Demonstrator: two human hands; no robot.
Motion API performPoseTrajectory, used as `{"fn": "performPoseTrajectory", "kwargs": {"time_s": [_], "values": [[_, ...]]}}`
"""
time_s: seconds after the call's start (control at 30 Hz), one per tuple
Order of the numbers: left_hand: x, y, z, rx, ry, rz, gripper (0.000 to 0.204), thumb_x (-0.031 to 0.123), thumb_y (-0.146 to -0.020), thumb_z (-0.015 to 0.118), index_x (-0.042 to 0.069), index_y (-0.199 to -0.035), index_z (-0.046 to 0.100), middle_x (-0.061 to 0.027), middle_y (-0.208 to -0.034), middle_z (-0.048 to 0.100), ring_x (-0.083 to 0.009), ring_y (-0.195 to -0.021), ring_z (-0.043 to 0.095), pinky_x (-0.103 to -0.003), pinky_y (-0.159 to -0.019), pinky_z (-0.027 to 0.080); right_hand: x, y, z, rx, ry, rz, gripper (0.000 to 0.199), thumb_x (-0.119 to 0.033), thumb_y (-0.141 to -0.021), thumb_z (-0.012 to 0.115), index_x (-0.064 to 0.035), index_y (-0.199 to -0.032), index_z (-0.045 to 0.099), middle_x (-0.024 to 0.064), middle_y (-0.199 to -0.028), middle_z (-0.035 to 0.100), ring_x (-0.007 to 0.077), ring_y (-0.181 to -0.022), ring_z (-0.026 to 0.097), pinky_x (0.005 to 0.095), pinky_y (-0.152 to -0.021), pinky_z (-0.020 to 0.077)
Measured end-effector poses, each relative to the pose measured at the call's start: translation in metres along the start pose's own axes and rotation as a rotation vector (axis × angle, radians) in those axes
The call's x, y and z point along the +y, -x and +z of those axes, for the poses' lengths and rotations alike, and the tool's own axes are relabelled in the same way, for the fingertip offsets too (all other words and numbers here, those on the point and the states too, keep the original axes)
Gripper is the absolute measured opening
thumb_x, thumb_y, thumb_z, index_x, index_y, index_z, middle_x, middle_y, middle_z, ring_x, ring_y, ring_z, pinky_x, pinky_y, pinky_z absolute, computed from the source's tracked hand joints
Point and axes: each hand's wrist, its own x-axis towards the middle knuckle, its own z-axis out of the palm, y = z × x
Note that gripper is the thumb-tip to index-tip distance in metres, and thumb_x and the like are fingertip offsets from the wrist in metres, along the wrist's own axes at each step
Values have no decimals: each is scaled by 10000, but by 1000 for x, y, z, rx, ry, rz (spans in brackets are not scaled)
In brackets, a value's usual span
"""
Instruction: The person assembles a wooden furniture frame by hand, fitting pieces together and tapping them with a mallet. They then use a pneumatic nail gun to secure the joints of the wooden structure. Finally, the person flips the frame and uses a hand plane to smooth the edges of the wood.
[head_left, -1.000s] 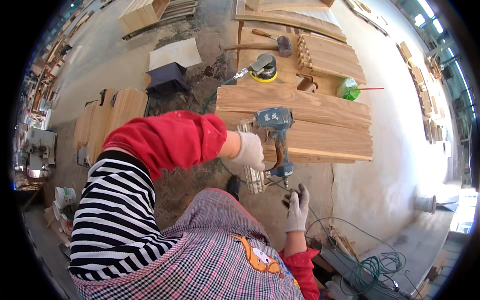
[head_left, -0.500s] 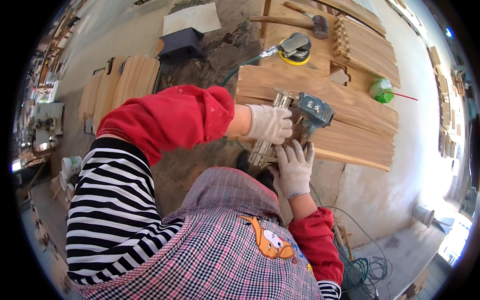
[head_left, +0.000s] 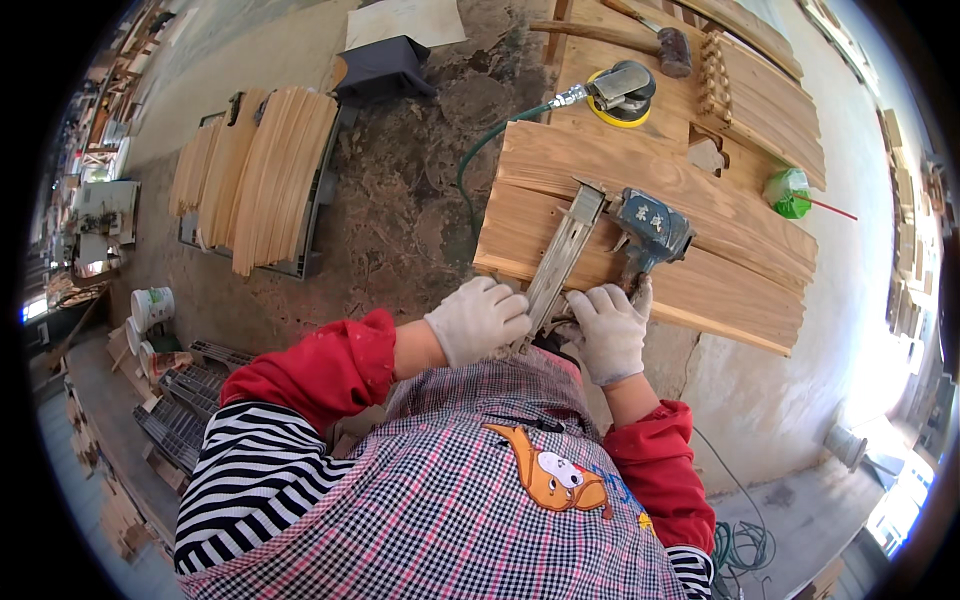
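The nail gun (head_left: 652,228) is in front of me, over the near part of a row of planks (head_left: 730,285), its dark blue body to the right and its long metal magazine (head_left: 568,250) slanting from the far side down toward my apron (head_left: 440,490). I cannot tell whether the gun touches the wood. My right hand (head_left: 608,332), in a pale glove, is closed around the near end of its handle. My left hand (head_left: 480,322), gloved too, is just left of the magazine's near end with the fingers curled in; I cannot tell whether they grip it or only lie beside it.

The planks lie side by side across the near part of a wooden worktop (head_left: 672,105). Just beyond them stands a sander (head_left: 622,95) with a yellow rim, a green hose (head_left: 480,150) running from it to the left and then nearer. Farther off lies a mallet (head_left: 674,52), its handle pointing left. To the right of it is a stack of boards (head_left: 765,105) with notched ends, and nearer, by the right edge, a green and clear container (head_left: 788,192) with a red stick leaning out.

On the floor to my left is a pile of wood strips (head_left: 285,175); farther off, a dark cover (head_left: 385,70) sits next to a pale sheet (head_left: 408,20). A coil of green hose (head_left: 742,545) lies near, on my right.
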Motion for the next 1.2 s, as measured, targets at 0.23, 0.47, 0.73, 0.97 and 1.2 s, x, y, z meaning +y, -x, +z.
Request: {"fn": "performPoseTrajectory", "kwargs": {"time_s": [0.23,0.47,0.73,0.97,1.2], "values": [[14,17,12,66,0,68,270,240,-730,632,141,-979,599,-31,-971,567,-201,-884,570,-356,-776,451,2,0,2,42,25,-25,430,-323,-616,786,-211,-994,615,-40,-878,567,188,-957,567,612,-1051,277],[14,10,8,119,-31,121,251,230,-729,636,162,-971,643,-19,-1012,578,-197,-965,563,-385,-866,458,3,1,-2,6,-1,-26,341,-276,-689,723,-201,-1007,625,-25,-893,571,200,-975,564,595,-1067,240],[-23,-46,-21,-15,-98,160,677,350,-649,733,143,-1265,544,-109,-1342,516,-283,-1304,432,-526,-1135,235,7,-2,2,-16,4,-44,356,-293,-690,727,-175,-1012,632,-15,-892,567,210,-978,558,599,-1078,236],[-36,-60,-5,-161,28,242,897,395,-586,792,108,-1369,461,-137,-1358,502,-273,-1328,407,-534,-1159,200,6,0,-2,-84,-10,-26,428,-358,-682,757,-141,-1033,640,17,-955,569,236,-1034,540,614,-1091,227],[-25,-57,-20,-159,33,215,833,347,-635,775,126,-1375,461,-110,-1371,490,-281,-1328,403,-531,-1147,229,8,17,-5,361,-219,213,451,-297,-730,749,-99,-1117,630,102,-1153,575,293,-1137,516,525,-1052,330]]}}
